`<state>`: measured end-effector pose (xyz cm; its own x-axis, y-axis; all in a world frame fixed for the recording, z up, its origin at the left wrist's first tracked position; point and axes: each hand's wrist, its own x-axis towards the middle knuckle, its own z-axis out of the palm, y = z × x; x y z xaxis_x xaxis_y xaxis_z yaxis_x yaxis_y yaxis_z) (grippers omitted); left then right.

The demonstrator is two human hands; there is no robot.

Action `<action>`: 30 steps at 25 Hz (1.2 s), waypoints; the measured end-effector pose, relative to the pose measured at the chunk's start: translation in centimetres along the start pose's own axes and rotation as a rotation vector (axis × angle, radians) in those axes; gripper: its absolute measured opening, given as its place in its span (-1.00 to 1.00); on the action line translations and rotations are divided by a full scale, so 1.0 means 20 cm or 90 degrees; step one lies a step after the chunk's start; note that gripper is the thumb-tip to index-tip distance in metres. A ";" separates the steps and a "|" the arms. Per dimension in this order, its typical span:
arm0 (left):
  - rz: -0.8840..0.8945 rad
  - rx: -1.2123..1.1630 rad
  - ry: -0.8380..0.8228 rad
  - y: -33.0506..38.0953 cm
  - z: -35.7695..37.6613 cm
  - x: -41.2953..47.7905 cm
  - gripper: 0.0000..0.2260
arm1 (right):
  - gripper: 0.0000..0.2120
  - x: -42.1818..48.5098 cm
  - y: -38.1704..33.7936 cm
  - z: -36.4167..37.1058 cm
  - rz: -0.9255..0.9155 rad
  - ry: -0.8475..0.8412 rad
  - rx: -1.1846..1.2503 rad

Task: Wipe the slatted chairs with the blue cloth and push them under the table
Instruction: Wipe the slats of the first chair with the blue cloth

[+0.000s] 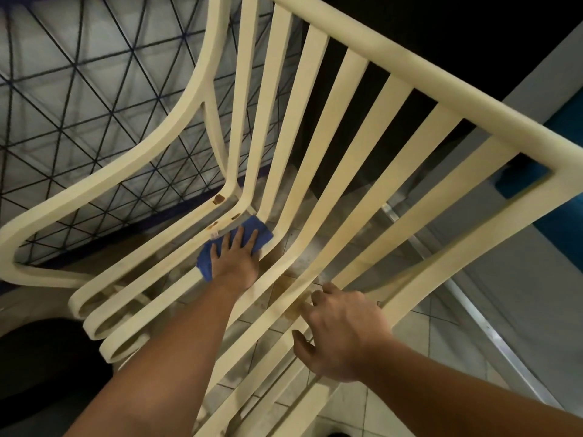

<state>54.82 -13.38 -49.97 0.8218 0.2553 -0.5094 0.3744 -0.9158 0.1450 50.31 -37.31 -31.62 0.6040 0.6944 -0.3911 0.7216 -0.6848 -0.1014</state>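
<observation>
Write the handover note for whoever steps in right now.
Left hand: flat on the cloth, pressing it onto the chair slats at the seat's bend.
Right hand: rests on the seat slats nearer the person, holding nothing.
Done: wiping is in progress. How much of the chair is already clean cannot be told.
Left: brown spots show beside the cloth. Wipe them and the other slats, then push the chair in.
</observation>
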 end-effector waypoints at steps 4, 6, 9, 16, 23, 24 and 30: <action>0.003 -0.003 0.058 -0.22 0.13 -0.20 -0.43 | -0.44 0.00 -0.01 0.00 0.007 -0.014 -0.005; -0.019 -0.035 0.085 -0.35 0.18 -0.33 -0.44 | -0.43 0.00 0.00 0.02 0.002 -0.017 -0.011; -0.056 -0.041 0.123 -0.50 0.25 -0.48 -0.40 | -0.42 -0.01 0.01 0.01 -0.024 -0.021 -0.009; -0.072 0.020 0.203 -0.52 0.36 -0.51 -0.44 | -0.42 0.10 -0.03 0.02 0.084 -0.059 0.088; -0.075 0.007 0.261 -0.52 0.40 -0.51 -0.45 | -0.58 0.75 -0.10 0.34 0.064 -0.069 0.084; -0.076 0.002 0.264 -0.52 0.40 -0.51 -0.46 | -0.57 0.81 -0.10 0.42 0.080 -0.051 0.090; -0.075 0.003 0.275 -0.52 0.39 -0.51 -0.47 | -0.56 0.95 -0.18 0.69 0.080 -0.044 0.082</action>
<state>39.11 -8.87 -52.89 0.8781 0.4630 -0.1209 0.4751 -0.8739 0.1034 54.59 -24.74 -51.26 0.6591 0.5876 -0.4694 0.5900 -0.7910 -0.1619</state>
